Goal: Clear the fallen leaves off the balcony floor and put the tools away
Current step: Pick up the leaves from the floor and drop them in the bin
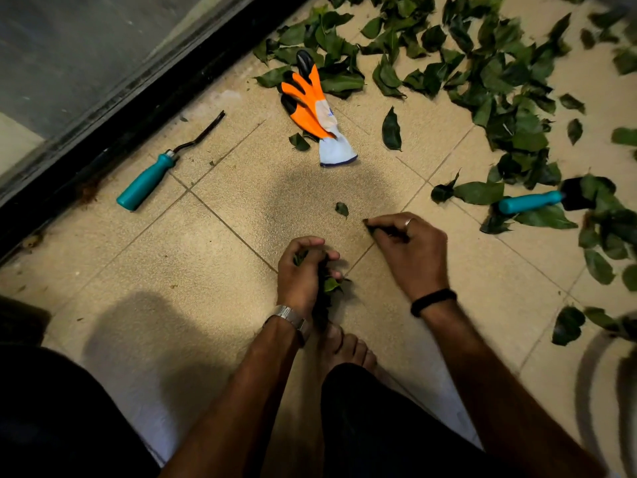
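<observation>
Leaves (324,284) filled my clenched left hand (303,267). My right hand (410,246) pinched another; the small leaf (342,209) lay just beyond it.

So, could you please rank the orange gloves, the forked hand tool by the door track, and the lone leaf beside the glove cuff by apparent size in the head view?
1. Forked hand tool, longest.
2. Orange gloves, nearly as long and bulkier, so these two are close.
3. Lone leaf, clearly smallest.

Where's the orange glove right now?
In the head view the orange glove lies on the floor tiles up centre, at the near edge of the leaf pile, right of the teal-handled weeder.
</observation>
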Demonstrator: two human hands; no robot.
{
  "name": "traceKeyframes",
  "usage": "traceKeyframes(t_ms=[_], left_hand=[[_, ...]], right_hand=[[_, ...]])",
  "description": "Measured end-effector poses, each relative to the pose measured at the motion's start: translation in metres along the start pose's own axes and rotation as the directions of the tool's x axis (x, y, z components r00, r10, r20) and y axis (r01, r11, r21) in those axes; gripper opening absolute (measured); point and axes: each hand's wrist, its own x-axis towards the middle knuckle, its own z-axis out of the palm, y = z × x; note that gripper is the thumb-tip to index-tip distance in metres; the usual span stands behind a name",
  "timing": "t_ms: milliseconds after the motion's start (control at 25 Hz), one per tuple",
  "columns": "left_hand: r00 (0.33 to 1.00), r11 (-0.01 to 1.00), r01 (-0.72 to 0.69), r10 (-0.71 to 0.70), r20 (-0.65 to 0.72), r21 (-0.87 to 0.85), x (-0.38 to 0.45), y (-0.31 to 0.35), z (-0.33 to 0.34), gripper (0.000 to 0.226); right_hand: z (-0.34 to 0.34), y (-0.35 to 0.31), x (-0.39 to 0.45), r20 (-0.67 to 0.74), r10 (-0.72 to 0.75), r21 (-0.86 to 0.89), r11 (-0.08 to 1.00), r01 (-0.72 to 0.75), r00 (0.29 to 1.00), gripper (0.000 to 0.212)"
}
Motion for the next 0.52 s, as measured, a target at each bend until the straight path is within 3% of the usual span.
traceKeyframes(t_ms=[160,240,320,440,520], left_hand=[[1.000,1.000,-0.003,0.003,0.027,0.005,0.007,-0.008,0.001,0.033],[0.995,1.000,0.020,-0.021,-0.102,-0.006,0.007,-0.007,-0.002,0.043],[0.973,1.000,0.019,-0.020,-0.232,-0.006,0.009,-0.003,-0.005,0.048],[0.948,0.996,0.070,-0.085,-0.308,-0.059,0.014,0.002,-0.007,0.048],[0.945,0.982,0.118,-0.157,-0.288,-0.149,0.017,0.001,-0.008,0.048]], right_hand=[[0.027,-0.048,-0.050,0.194,-0.044,0.190,0.982,0.007,0.980,0.027],[0.023,-0.053,-0.054,0.288,-0.072,0.225,0.974,0.006,0.955,0.032],[0.006,-0.044,-0.037,0.230,-0.075,0.214,0.977,0.025,0.970,0.031],[-0.025,0.000,0.017,0.025,-0.058,-0.091,0.994,0.060,0.998,0.028],[-0.039,0.040,0.053,0.022,-0.029,-0.405,0.914,0.036,0.999,0.030]])
